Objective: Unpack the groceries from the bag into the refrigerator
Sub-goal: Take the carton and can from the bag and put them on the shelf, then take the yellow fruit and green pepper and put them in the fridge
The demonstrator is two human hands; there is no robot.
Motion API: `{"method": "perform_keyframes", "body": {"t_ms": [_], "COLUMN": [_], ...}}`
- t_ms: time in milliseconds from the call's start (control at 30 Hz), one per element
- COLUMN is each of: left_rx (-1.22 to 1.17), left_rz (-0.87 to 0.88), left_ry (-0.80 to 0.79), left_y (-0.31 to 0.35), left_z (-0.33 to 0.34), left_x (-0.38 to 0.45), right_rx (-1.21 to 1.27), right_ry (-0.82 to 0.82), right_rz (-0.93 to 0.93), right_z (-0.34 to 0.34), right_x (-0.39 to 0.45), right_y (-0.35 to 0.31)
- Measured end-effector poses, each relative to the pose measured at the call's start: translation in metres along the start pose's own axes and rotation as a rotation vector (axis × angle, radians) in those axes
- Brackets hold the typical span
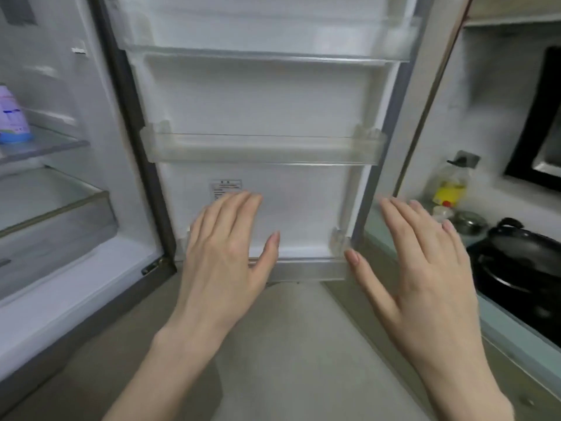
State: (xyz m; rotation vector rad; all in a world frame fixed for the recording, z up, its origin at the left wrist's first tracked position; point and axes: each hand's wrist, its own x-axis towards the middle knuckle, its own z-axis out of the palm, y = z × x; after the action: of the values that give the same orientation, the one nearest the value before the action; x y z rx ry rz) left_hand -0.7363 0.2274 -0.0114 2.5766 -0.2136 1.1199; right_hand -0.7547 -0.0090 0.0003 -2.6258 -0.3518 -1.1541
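Both hands, left hand (226, 247) and right hand (425, 262), hover flat-fingered and empty before the open refrigerator door (258, 101). No bag is visible; the next move probably needs fetching groceries.

Two bare forearms, no sleeves in view up to the frame's lower edge. Left hand (226, 253) and right hand (425, 262) both ungloved, seen from the back. No rings, no watch, no bracelet or band at either wrist. Slender fingers (243, 205), knuckles faintly creased. Nails kept slightly long, rounded to soft oval tips, either unpainted or with a pale natural finish; hard to tell through the blur. Thumbnails visible on both hands, same shape as the rest. Nothing worn on hands or arms.
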Motion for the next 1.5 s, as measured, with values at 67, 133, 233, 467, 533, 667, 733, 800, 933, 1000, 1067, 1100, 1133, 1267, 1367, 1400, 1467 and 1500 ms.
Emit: {"method": "perform_keyframes", "body": {"t_ms": [67, 133, 233, 467, 533, 667, 733, 800, 933, 1000, 1067, 1100, 1133, 1267, 1367, 1400, 1467, 1500], "left_rx": [-0.045, -0.093, -0.182, -0.374, -0.435, -0.554, -0.611, -0.675, -0.78, -0.826, -0.867, -0.888, -0.91, -1.004, -1.087, -1.11, -1.146, -1.161], "left_rz": [0.045, 0.096, 0.17, 0.405, 0.464, 0.581, 0.634, 0.689, 0.799, 0.847, 0.889, 0.909, 0.932, 1.04, 1.123, 1.155, 1.216, 1.244], "left_ry": [-0.03, -0.064, -0.103, -0.193, -0.216, -0.278, -0.306, -0.342, -0.417, -0.45, -0.471, -0.479, -0.489, -0.519, -0.561, -0.581, -0.63, -0.655], "left_y": [0.037, 0.074, 0.128, 0.244, 0.275, 0.334, 0.364, 0.393, 0.446, 0.469, 0.493, 0.504, 0.516, 0.565, 0.599, 0.61, 0.63, 0.639], "left_z": [0.016, 0.03, 0.046, 0.091, 0.104, 0.134, 0.151, 0.167, 0.193, 0.205, 0.218, 0.223, 0.228, 0.242, 0.246, 0.246, 0.244, 0.243], "left_x": [-0.009, -0.017, -0.026, -0.04, -0.045, -0.055, -0.058, -0.061, -0.071, -0.076, -0.079, -0.081, -0.082, -0.098, -0.119, -0.128, -0.146, -0.156], "right_rx": [-0.041, -0.079, -0.131, -0.331, -0.382, -0.488, -0.546, -0.61, -0.707, -0.745, -0.784, -0.801, -0.817, -0.897, -0.97, -0.994, -1.035, -1.051], "right_ry": [-0.011, -0.017, -0.013, 0.015, 0.027, 0.047, 0.069, 0.094, 0.1, 0.114, 0.134, 0.142, 0.15, 0.176, 0.198, 0.204, 0.213, 0.218], "right_rz": [0.054, 0.115, 0.208, 0.466, 0.554, 0.693, 0.761, 0.828, 0.964, 1.008, 1.035, 1.054, 1.08, 1.186, 1.25, 1.27, 1.312, 1.339], "right_z": [-0.018, -0.035, -0.063, -0.127, -0.143, -0.174, -0.189, -0.201, -0.217, -0.222, -0.228, -0.231, -0.235, -0.251, -0.261, -0.263, -0.268, -0.27], "right_x": [-0.027, -0.054, -0.089, -0.164, -0.185, -0.221, -0.239, -0.256, -0.279, -0.284, -0.288, -0.29, -0.293, -0.311, -0.324, -0.329, -0.341, -0.348], "right_y": [0.031, 0.06, 0.098, 0.173, 0.188, 0.216, 0.23, 0.243, 0.265, 0.274, 0.282, 0.285, 0.287, 0.289, 0.284, 0.282, 0.277, 0.275]}}
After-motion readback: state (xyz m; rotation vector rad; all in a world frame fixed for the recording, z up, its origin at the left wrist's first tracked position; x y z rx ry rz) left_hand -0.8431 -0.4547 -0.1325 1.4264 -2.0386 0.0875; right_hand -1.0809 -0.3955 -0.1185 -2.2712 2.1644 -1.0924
